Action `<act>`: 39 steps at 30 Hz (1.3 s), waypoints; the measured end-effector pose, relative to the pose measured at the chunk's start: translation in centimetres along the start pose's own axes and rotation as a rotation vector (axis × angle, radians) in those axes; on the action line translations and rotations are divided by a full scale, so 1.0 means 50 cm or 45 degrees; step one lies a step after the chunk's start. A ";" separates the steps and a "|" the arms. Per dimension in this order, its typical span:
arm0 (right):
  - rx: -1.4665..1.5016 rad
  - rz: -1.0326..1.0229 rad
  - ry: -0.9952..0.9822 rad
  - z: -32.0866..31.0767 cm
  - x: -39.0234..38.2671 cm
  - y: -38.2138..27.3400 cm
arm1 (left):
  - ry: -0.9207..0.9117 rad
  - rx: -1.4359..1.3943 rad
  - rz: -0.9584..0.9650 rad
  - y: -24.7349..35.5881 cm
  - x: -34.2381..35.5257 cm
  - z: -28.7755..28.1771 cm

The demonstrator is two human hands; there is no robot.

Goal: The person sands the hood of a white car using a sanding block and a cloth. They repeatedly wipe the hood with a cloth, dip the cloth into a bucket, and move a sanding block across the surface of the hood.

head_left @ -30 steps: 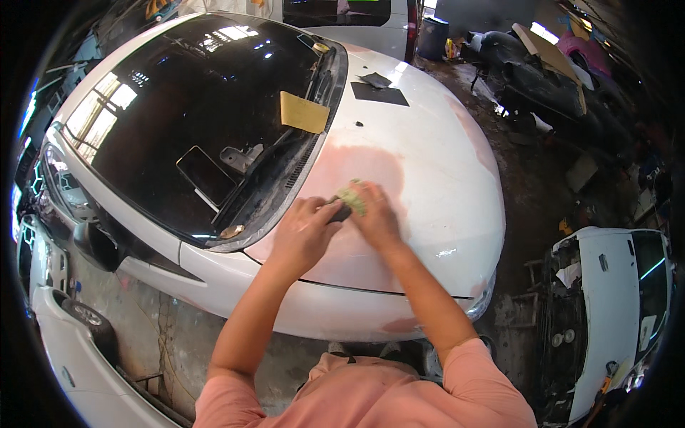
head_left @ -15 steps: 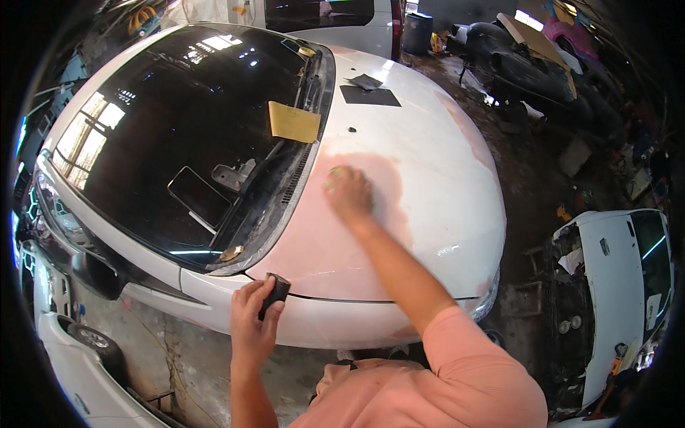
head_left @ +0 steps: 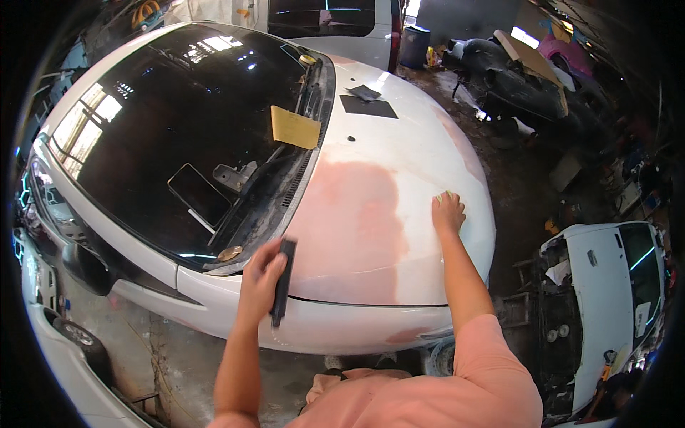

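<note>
My left hand (head_left: 261,279) is closed round a long black sanding block (head_left: 283,282), held tilted over the near edge of a white car's hood (head_left: 428,271). My right hand (head_left: 448,212) rests on the hood towards its front edge. Under its fingers shows a bit of a small yellow-green pad (head_left: 444,197); the hand hides the rest, and I cannot tell whether it is cloth or sponge. Between my hands spreads a dull pink sanded patch (head_left: 349,221). Farther up the hood lie dark sheets of sandpaper (head_left: 369,106), one folded piece on a flat one.
A phone (head_left: 200,194) and a yellowish sheet (head_left: 295,128) lie on the windshield (head_left: 178,107). A side mirror (head_left: 89,269) sticks out at the left. Dark car parts (head_left: 499,85) are piled at the far right, and a white car door (head_left: 606,285) stands nearer.
My right hand has moved from the pink patch rightward to the front of the hood. My left hand has risen slightly, and the block has turned to show its long side.
</note>
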State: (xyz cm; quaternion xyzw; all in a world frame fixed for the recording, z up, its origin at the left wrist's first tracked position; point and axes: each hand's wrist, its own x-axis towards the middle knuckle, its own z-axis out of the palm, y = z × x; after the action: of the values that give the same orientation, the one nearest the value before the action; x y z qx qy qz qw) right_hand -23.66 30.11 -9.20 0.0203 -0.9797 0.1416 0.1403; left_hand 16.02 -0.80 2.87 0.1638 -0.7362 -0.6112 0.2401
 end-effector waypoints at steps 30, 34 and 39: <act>0.244 -1.759 -0.569 0.001 -0.001 -0.327 | -0.361 -0.033 0.110 -0.018 0.411 0.060; 0.244 -1.719 -0.584 -0.004 0.000 -0.275 | -0.298 -0.019 0.118 -0.013 0.401 0.062; 0.267 -1.675 -0.570 -0.007 -0.002 -0.212 | -0.322 0.001 0.126 -0.004 0.401 0.053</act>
State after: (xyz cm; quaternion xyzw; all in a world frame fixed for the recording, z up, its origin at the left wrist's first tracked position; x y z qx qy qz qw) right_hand -22.64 20.06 -6.05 0.6510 -0.7505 0.1136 -0.0109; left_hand -2.10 -9.38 5.36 0.0489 -0.7681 -0.6140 0.1751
